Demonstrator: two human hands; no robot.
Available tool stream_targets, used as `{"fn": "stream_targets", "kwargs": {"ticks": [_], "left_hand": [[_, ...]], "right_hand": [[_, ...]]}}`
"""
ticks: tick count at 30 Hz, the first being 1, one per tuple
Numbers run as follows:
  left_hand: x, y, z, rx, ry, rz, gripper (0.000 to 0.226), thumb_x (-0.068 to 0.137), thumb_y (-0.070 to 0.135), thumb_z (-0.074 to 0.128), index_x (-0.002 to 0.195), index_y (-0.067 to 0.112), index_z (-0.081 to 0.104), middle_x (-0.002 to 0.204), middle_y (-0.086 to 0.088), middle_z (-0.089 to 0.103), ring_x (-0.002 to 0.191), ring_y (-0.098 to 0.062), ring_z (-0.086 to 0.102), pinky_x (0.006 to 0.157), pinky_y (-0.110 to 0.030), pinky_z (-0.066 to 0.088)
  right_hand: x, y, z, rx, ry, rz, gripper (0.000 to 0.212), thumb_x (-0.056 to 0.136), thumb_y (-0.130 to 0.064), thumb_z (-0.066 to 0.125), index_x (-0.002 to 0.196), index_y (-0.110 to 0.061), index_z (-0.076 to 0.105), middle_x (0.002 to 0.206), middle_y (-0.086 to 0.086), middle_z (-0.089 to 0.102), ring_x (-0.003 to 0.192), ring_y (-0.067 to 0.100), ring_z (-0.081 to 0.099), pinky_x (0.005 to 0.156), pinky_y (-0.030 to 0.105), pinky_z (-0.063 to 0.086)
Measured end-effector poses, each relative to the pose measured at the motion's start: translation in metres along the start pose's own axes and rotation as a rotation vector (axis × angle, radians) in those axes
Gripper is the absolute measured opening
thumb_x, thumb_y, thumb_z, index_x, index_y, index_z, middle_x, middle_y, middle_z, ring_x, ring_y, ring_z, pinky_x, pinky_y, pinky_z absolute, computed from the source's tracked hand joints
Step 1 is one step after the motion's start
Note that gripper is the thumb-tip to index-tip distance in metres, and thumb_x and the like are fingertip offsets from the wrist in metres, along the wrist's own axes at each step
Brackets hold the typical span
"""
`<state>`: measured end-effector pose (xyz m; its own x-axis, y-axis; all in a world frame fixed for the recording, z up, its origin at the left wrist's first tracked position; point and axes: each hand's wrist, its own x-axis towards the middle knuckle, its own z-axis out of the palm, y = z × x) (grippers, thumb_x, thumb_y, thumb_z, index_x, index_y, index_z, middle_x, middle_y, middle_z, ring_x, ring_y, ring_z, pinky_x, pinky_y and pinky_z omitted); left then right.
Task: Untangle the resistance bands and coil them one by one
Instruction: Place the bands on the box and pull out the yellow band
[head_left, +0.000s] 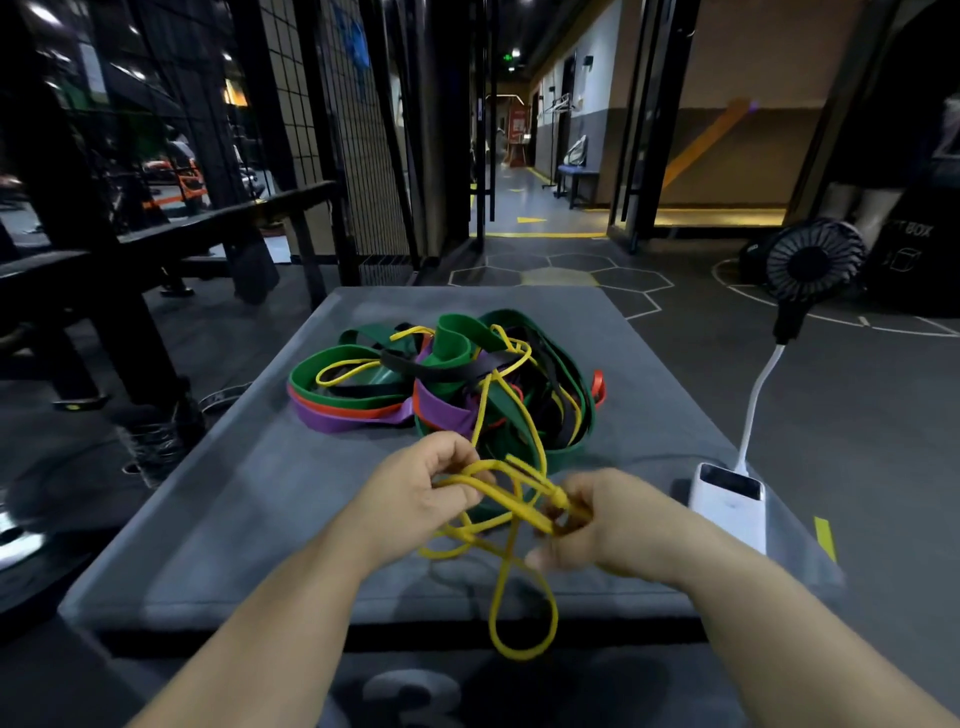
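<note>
**Assessor:** Start nearest the camera.

**Inspector:** At lower centre, a loop of the yellow band (506, 500) hangs below the hands, across the near edge of the grey padded platform (234, 519). It is loose and not coiled.

**Assessor:** And the hands?

**Inspector:** Both are on that band, just above the loop. The left hand (415, 499), centre-left, has its fingers curled round a couple of yellow strands. The right hand (618, 525), centre-right, is closed on a gathered bunch of strands. Blur hides which fingers are doing the pinching.

**Assessor:** Is the yellow band free of the rest?

**Inspector:** No. From the left hand a strand runs up-frame into the pile of bands (467, 384) at mid-platform. More yellow loops show at the pile's left and top, and whether they belong to the same band cannot be told. In his judgement the extraction is under way but not finished.

**Assessor:** What state is the pile in?

**Inspector:** Green (322, 364), purple (343, 423), red (363, 413) and black (447, 366) strips cross one another in a single heap. No finished coil is visible on the platform. He judges the task to be on its first band, with the rest of the untangling and every coil outstanding.

**Assessor:** Anything further off?

**Inspector:** A white power bank (727, 504) sits at the platform's right edge. Its stalk rises to a small black fan (810, 260) at upper right.
</note>
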<state>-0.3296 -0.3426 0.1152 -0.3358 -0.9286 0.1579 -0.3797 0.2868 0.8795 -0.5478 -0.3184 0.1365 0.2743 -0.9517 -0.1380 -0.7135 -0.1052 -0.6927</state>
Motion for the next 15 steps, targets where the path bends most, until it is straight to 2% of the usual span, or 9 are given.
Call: {"fn": "stream_targets", "kwargs": {"ticks": [2, 4, 7, 8, 9, 10, 11, 13, 15], "left_hand": [[-0.001, 0.001, 0.001, -0.104, -0.046, -0.054, 0.017, 0.066, 0.029, 0.066, 0.082, 0.031, 0.061, 0.082, 0.01, 0.067, 0.082, -0.013, 0.063, 0.082, -0.039, 0.051], [-0.004, 0.004, 0.001, -0.331, -0.108, -0.113, 0.029, 0.065, 0.02, 0.069, 0.094, 0.019, 0.061, 0.092, -0.002, 0.066, 0.088, -0.025, 0.066, 0.089, -0.049, 0.048], [-0.008, 0.009, -0.004, -0.723, -0.208, -0.12, 0.05, 0.058, 0.015, 0.084, 0.099, 0.003, 0.059, 0.102, -0.011, 0.063, 0.089, -0.026, 0.067, 0.08, -0.044, 0.054], [-0.008, 0.011, -0.006, -0.836, -0.182, -0.105, 0.055, 0.054, 0.019, 0.09, 0.096, 0.001, 0.06, 0.101, -0.012, 0.064, 0.089, -0.024, 0.068, 0.076, -0.042, 0.057], [-0.007, 0.013, -0.008, -0.929, -0.118, -0.107, 0.049, 0.058, 0.023, 0.091, 0.091, 0.001, 0.062, 0.098, -0.012, 0.065, 0.087, -0.022, 0.069, 0.072, -0.041, 0.059], [-0.005, 0.014, -0.008, -0.977, -0.021, -0.13, 0.035, 0.069, 0.026, 0.085, 0.084, 0.002, 0.064, 0.091, -0.012, 0.065, 0.083, -0.021, 0.069, 0.067, -0.038, 0.059], [-0.002, 0.015, -0.008, -0.975, 0.095, -0.188, 0.022, 0.081, 0.025, 0.072, 0.077, 0.006, 0.062, 0.085, -0.01, 0.063, 0.077, -0.019, 0.068, 0.062, -0.035, 0.059], [0.004, 0.011, -0.008, -0.892, 0.277, -0.311, 0.022, 0.096, 0.022, 0.051, 0.078, 0.011, 0.054, 0.073, -0.005, 0.059, 0.061, -0.015, 0.064, 0.049, -0.025, 0.054], [0.009, 0.006, -0.009, -0.799, 0.377, -0.365, 0.021, 0.1, 0.025, 0.047, 0.081, 0.016, 0.05, 0.068, -0.001, 0.057, 0.048, -0.009, 0.054, 0.04, -0.018, 0.042]], "right_hand": [[0.0, -0.001, -0.001, 0.053, 0.033, -0.001, 0.033, 0.073, -0.039, 0.083, 0.062, -0.019, 0.058, 0.047, -0.009, 0.043, 0.045, 0.006, 0.037, 0.045, 0.017, 0.031], [-0.002, 0.002, -0.006, 0.285, 0.048, -0.026, 0.03, 0.076, -0.036, 0.08, 0.058, -0.021, 0.061, 0.049, -0.008, 0.041, 0.045, 0.008, 0.034, 0.044, 0.019, 0.028], [-0.004, 0.005, -0.013, 0.458, 0.099, -0.118, 0.03, 0.068, -0.046, 0.083, 0.069, -0.019, 0.07, 0.065, 0.006, 0.055, 0.063, 0.018, 0.044, 0.056, 0.023, 0.033], [-0.003, 0.008, -0.015, 0.489, 0.129, -0.141, 0.034, 0.065, -0.051, 0.084, 0.073, -0.02, 0.072, 0.072, 0.013, 0.056, 0.069, 0.02, 0.046, 0.061, 0.025, 0.036], [-0.002, 0.011, -0.016, 0.529, 0.165, -0.156, 0.036, 0.063, -0.054, 0.083, 0.075, -0.022, 0.074, 0.077, 0.017, 0.059, 0.074, 0.021, 0.05, 0.068, 0.026, 0.04], [-0.001, 0.012, -0.018, 0.579, 0.201, -0.168, 0.035, 0.066, -0.055, 0.082, 0.077, -0.023, 0.075, 0.082, 0.018, 0.064, 0.079, 0.021, 0.056, 0.077, 0.029, 0.043], [0.0, 0.013, -0.019, 0.637, 0.241, -0.172, 0.029, 0.069, -0.051, 0.077, 0.077, -0.023, 0.076, 0.087, 0.013, 0.07, 0.082, 0.015, 0.061, 0.083, 0.031, 0.044], [0.002, 0.014, -0.022, 0.738, 0.325, -0.173, 0.022, 0.072, -0.041, 0.065, 0.076, -0.023, 0.076, 0.091, 0.002, 0.072, 0.084, 0.003, 0.062, 0.084, 0.031, 0.042], [0.003, 0.016, -0.024, 0.802, 0.371, -0.176, 0.024, 0.073, -0.048, 0.064, 0.07, -0.028, 0.075, 0.098, 0.001, 0.069, 0.092, 0.004, 0.06, 0.085, 0.029, 0.037]]}}
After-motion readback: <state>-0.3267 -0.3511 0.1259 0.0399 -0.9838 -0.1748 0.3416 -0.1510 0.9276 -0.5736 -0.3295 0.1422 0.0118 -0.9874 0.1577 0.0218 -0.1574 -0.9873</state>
